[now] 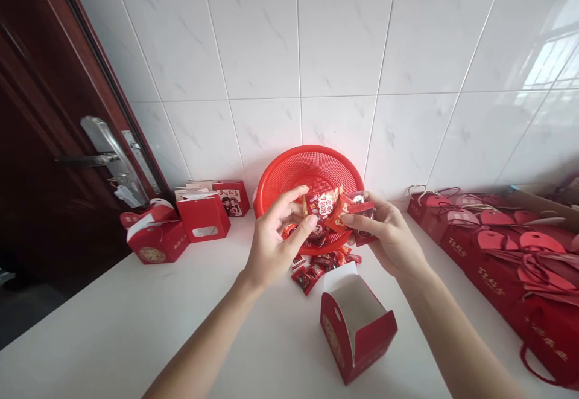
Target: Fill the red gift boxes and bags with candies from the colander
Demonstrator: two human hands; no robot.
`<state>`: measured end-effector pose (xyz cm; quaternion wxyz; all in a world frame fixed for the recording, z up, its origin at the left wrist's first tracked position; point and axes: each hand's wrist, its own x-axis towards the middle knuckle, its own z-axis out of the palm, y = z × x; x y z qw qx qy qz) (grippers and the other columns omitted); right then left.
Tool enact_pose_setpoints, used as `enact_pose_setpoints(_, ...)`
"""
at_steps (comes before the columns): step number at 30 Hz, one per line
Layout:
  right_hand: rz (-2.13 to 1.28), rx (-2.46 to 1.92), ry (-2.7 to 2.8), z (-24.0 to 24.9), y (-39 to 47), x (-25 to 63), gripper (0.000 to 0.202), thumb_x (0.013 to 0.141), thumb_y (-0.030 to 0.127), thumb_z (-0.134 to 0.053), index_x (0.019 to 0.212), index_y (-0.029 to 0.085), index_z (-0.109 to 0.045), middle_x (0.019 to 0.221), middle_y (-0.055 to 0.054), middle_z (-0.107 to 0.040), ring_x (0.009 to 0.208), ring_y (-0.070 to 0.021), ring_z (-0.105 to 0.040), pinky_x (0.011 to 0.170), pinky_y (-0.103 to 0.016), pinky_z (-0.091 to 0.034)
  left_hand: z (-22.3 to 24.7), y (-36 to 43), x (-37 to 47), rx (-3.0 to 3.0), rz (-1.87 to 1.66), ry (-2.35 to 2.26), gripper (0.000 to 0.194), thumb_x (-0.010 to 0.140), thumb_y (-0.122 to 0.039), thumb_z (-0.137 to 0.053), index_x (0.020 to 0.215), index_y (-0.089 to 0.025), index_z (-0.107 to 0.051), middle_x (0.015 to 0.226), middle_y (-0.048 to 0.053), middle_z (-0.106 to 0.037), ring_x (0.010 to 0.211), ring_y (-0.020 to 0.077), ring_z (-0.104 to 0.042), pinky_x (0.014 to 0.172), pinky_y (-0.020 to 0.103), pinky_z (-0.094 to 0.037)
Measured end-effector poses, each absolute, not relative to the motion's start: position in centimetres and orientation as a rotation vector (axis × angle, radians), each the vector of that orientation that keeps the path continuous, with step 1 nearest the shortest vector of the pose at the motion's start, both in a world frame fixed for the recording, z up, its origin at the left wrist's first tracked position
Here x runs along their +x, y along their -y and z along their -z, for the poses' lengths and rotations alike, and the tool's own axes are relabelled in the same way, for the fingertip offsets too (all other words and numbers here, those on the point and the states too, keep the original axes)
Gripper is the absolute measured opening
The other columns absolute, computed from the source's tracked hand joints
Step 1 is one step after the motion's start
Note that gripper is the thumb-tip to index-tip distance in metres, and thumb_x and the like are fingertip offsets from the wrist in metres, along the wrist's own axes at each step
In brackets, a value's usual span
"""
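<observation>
At the far left a dark red door (40,145) with a metal handle (97,159) stands beside the left edge of the white worktop (181,320). In the worktop's back left corner sit a closed-up red box (159,241) with a round gold print, a red box with a window (204,221) and, against the tiled wall (339,37), a red box with a cartoon couple (231,200).

Next, near the middle of the back edge, a red plastic basket (316,169) leans tilted towards the wall. The left hand (274,239) is in front of it, thumb and forefinger in a narrow pinch at the left end of a red and gold sweet (324,206). Below the basket's front rim, a small heap of wrapped sweets (312,275) lies on the worktop. Nearer the front edge stands an open red box (373,341), its pale inside showing.

The right hand (393,233) grips a few wrapped sweets (337,218) between thumb and fingers; they overlap, so their exact number is hard to make out. Along the right side, from the back edge forwards, red bags (484,266) with cord handles stand in a packed row.
</observation>
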<state>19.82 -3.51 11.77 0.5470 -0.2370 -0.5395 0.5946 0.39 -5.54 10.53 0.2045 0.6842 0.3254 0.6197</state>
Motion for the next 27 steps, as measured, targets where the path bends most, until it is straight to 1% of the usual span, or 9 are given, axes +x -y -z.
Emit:
enact_pose_setpoints(10, -1.375, -0.602, 1.288, -11.94, 3.65, 20.12, 0.028, 0.066, 0.025, -0.090, 0.085, 0.019, -0.069, 0.074, 0.003, -0.068, 0.056, -0.0078, -0.060, 0.049, -0.017, -0.051, -10.29, 5.22, 0.32, 1.919, -1.696, -0.939, 0.042, 0.090, -0.028, -0.070, 0.130, -0.018, -0.061, 0.083, 0.001, -0.071, 0.077, 0.0150, -0.070, 0.077, 0.027, -0.061)
enact_pose_setpoints(15, -1.336, -0.631, 1.300, -11.90, 3.69, 20.13, 0.029, 0.066, 0.026, -0.090, 0.087, 0.020, -0.070, 0.078, 0.002, -0.069, 0.062, -0.0097, -0.063, 0.051, -0.018, -0.053, -10.29, 5.28, 0.46, 1.889, -1.689, -0.946, 0.043, 0.090, -0.028, -0.071, 0.130, -0.018, -0.061, 0.086, 0.002, -0.072, 0.081, 0.0156, -0.071, 0.080, 0.027, -0.062)
enact_pose_setpoints(21, -1.332, -0.639, 1.297, -12.04, 3.86, 20.16, 0.031, 0.063, 0.026, -0.090, 0.084, 0.019, -0.069, 0.076, 0.002, -0.069, 0.058, -0.0095, -0.061, 0.050, -0.019, -0.052, -10.23, 5.26, 0.60, 1.864, -1.665, -0.944, 0.041, 0.090, -0.028, -0.070, 0.130, -0.019, -0.062, 0.087, 0.002, -0.071, 0.080, 0.0162, -0.071, 0.081, 0.029, -0.062)
enact_pose_setpoints(27, -1.323, -0.639, 1.328, -11.81, 3.56, 20.09, 0.028, 0.068, 0.027, -0.088, 0.088, 0.020, -0.069, 0.080, 0.001, -0.070, 0.060, -0.0099, -0.063, 0.051, -0.019, -0.053, -10.13, 5.33, 0.27, 1.859, -1.672, -0.972, 0.042, 0.091, -0.030, -0.068, 0.131, -0.020, -0.062, 0.087, 0.002, -0.071, 0.082, 0.0176, -0.071, 0.085, 0.033, -0.061)
